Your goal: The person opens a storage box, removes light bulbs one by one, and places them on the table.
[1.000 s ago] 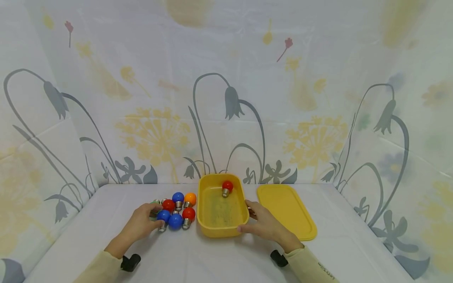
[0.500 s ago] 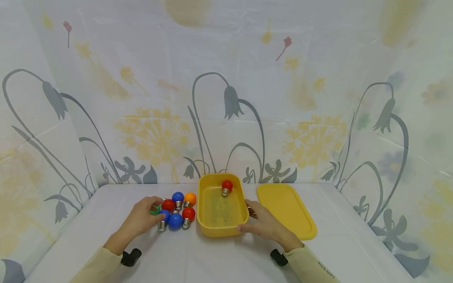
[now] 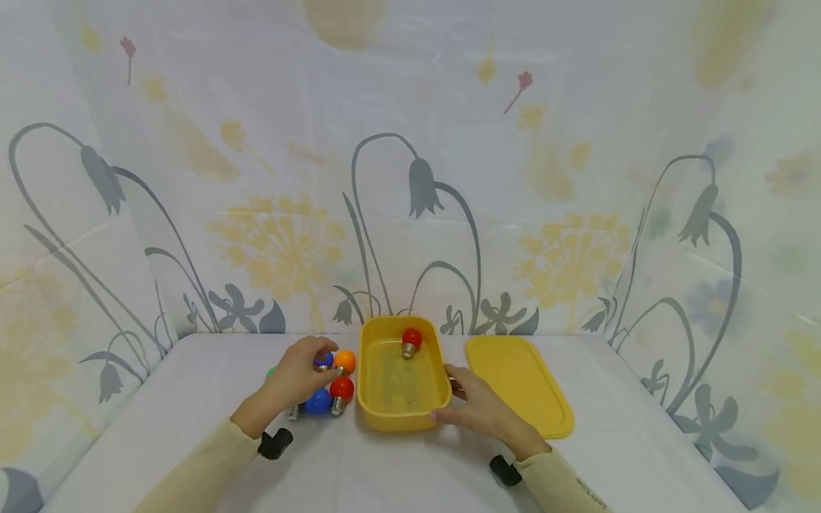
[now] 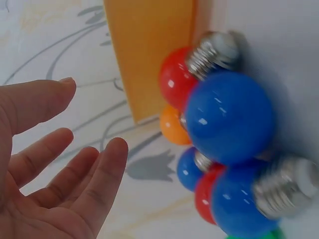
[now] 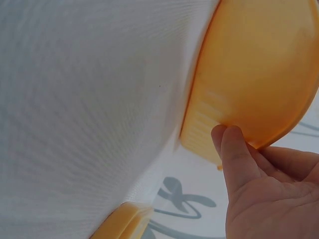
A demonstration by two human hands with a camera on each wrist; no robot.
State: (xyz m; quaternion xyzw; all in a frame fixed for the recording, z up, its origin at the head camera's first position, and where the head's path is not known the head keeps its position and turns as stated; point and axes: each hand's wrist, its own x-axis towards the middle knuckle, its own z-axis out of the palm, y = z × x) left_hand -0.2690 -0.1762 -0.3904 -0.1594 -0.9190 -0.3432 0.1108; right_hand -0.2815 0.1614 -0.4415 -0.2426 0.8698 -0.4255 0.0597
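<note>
In the head view my left hand (image 3: 291,374) hovers over a cluster of coloured light bulbs. Its fingers are spread with nothing between them in the left wrist view. Around it lie a blue bulb (image 3: 318,402), a red bulb (image 3: 342,388), an orange bulb (image 3: 346,359) and a far blue bulb (image 3: 326,359) partly behind the fingers. A green bulb (image 3: 271,372) peeks out left of the hand. My right hand (image 3: 477,406) touches the right side of a yellow container (image 3: 404,422) with extended fingertips. Inside that container lies one red bulb (image 3: 412,339).
A flat yellow lid (image 3: 522,385) lies on the white-covered table right of the container. Behind everything stands a floral-patterned cloth (image 3: 410,235). The container stands close to the right edge of the bulb cluster.
My left hand has moved right and slightly away from me, from the green bulb at the cluster's left side to above the bulbs. The right hand and container have stayed put.
</note>
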